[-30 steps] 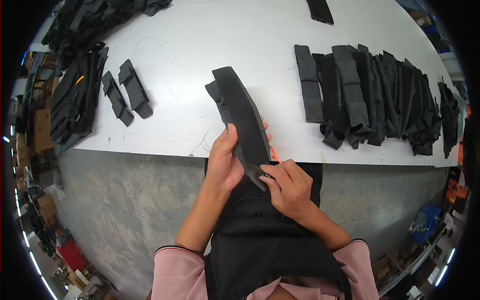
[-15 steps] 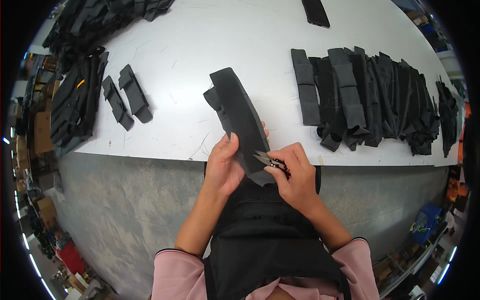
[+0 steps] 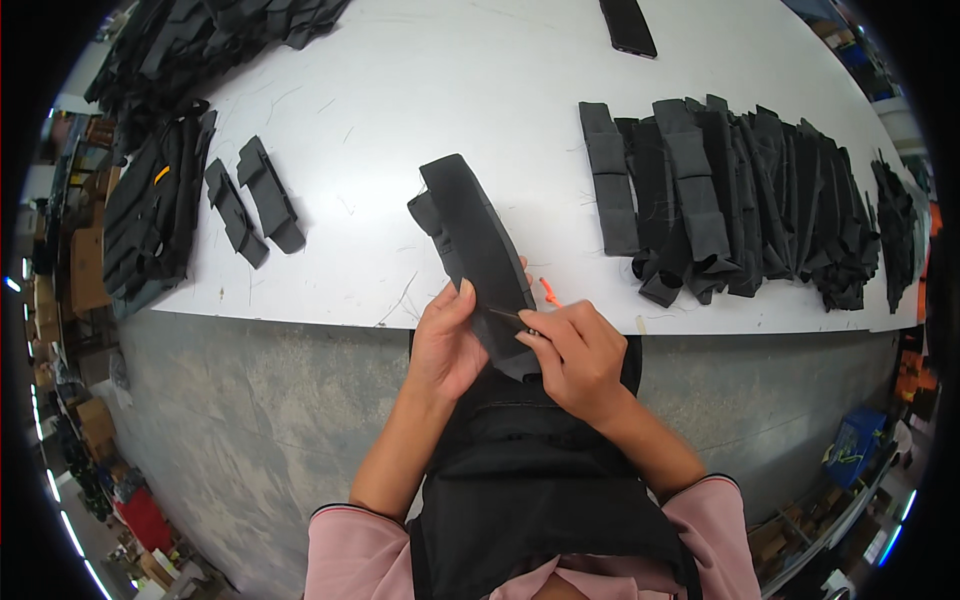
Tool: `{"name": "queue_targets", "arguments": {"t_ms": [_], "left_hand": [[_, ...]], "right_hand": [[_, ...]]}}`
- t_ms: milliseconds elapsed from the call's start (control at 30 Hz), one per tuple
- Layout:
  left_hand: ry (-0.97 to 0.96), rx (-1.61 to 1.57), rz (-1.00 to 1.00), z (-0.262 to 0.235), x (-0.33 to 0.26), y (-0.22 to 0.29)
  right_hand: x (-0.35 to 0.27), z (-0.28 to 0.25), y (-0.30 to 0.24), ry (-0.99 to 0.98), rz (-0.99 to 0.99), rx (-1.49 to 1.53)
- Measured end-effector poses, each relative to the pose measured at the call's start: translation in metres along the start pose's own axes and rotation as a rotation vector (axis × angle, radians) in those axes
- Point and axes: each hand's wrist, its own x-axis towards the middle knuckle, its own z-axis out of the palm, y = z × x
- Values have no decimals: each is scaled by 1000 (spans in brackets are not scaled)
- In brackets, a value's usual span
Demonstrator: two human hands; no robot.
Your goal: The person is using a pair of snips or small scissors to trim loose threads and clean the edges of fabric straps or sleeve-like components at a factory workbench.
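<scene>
A long black padded fabric piece (image 3: pixel 473 240) stands tilted over the near edge of the white table (image 3: pixel 420 110). My left hand (image 3: pixel 447 345) grips its lower end from the left, thumb up along its face. My right hand (image 3: pixel 575 355) pinches a small thin tool against that lower end; its tip meets the fabric near my left thumb. An orange bit (image 3: pixel 548 292) shows just behind my right hand on the table.
A long row of black fabric pieces (image 3: pixel 740 200) lies at the right. Two finished-looking black pieces (image 3: pixel 255 200) lie at the left beside a dark heap (image 3: pixel 150 215). More black pieces (image 3: pixel 210 35) fill the far left corner. A dark flat object (image 3: pixel 628 25) lies at the far edge.
The fabric piece and both hands have shifted slightly. My right hand has moved up from the piece's bottom end and now holds the small tool against it.
</scene>
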Motion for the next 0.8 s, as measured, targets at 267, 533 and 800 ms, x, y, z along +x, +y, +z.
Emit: {"name": "queue_targets", "arguments": {"t_ms": [267,533,800], "left_hand": [[198,174,13,-2,-1,2],[203,134,-29,-4,-1,-1],[200,104,-45,-5,-3,-1]], "right_hand": [[-14,-11,2,47,159,90],[-15,-12,10,80,195,91],[-13,-16,12,77,90,14]]}}
